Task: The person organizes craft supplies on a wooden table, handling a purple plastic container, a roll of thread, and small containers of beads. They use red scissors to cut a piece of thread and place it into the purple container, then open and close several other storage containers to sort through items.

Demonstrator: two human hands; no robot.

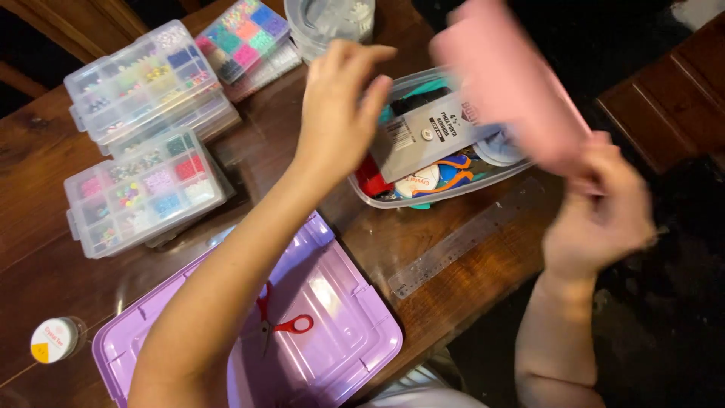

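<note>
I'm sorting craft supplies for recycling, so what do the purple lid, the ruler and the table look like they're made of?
The purple lid looks like glossy moulded plastic: it is translucent, with light glare and shaped ribs. The ruler seems clear plastic or acrylic, since the wood shows through it. The table looks like dark varnished wood, with visible grain and a reflective sheen.

Home craft spot: wood table (45, 151) w/ bead organizers (143, 75), scissors (279, 325).
</note>
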